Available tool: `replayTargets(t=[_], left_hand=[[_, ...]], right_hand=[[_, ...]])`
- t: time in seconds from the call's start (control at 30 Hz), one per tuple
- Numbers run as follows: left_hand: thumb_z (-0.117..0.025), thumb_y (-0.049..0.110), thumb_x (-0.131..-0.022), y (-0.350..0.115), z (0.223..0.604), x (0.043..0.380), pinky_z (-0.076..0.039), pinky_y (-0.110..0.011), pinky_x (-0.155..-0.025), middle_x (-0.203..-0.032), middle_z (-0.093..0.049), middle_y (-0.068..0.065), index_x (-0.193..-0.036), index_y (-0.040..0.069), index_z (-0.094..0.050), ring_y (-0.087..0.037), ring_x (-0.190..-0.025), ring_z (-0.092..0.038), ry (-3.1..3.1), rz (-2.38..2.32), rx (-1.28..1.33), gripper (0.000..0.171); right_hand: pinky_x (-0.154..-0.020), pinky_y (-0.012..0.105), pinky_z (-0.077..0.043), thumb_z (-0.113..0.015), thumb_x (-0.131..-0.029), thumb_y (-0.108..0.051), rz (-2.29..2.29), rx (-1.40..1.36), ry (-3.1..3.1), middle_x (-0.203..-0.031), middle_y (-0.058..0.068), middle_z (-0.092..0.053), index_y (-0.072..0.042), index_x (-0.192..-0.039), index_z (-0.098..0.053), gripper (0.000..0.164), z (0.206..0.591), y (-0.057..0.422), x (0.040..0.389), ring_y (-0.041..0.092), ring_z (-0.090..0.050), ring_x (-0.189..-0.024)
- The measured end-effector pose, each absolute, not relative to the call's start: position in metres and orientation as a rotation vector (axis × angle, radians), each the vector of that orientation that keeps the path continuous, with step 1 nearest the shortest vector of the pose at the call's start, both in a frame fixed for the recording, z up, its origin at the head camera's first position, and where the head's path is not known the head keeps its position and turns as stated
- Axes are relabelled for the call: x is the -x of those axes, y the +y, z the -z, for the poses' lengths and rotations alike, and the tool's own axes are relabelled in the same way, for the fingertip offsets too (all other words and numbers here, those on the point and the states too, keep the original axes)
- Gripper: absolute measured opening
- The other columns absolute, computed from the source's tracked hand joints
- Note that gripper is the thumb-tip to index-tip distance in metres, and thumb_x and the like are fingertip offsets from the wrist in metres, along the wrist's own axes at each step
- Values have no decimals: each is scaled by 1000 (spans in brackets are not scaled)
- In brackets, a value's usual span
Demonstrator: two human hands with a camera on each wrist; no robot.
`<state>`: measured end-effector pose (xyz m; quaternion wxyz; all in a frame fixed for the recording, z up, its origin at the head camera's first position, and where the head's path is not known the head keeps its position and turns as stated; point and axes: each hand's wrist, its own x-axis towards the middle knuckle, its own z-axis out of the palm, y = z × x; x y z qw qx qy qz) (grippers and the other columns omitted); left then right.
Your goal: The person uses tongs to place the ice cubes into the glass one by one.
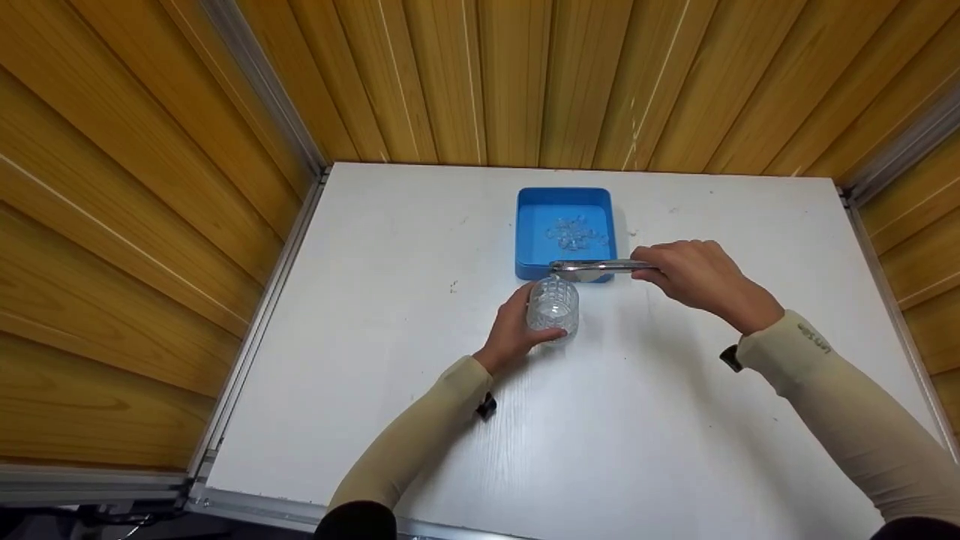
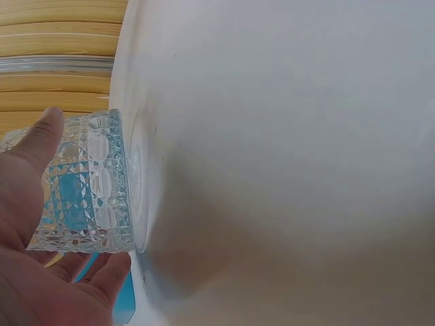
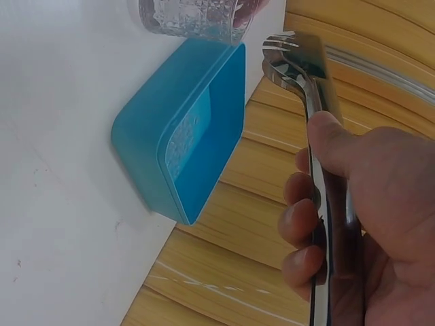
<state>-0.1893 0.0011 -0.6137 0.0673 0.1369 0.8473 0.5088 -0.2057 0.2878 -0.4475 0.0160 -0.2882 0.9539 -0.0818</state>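
My left hand (image 1: 512, 328) holds a clear cut-glass tumbler (image 1: 553, 309), thumb on one side and fingers round the other. The tumbler is upright at the table, just in front of a blue square box (image 1: 523, 240). My right hand (image 1: 694, 276) grips metal serving tongs (image 1: 600, 266), with a forked arm and a flat arm visible in the right wrist view (image 3: 289, 61). The tong tips reach over the box's near edge, by the tumbler's rim. Whether they pinch anything is too small to tell. Several clear pieces (image 1: 574, 234) lie in the box.
A white table (image 1: 390, 300) carries everything, with small dark marks on its surface. Wood-look panels (image 1: 510, 82) stand behind it and at both sides, with metal rails (image 1: 262, 82) in the corners.
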Motion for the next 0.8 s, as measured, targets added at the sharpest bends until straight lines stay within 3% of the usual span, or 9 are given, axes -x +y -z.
replayTargets(t=[0.8], left_hand=[[-92,38,-77,2,614,188,-42,-37,-113,-147,-55,-5,-154,11,-40,-19,-132,-53,2557,-1548,-433,97]], right_hand=[[-54,30,-44,-70,-100,-22,248,932,2937,-93,0,-76,-15,-109,-71,12,452,286,198,15,-58,-66]])
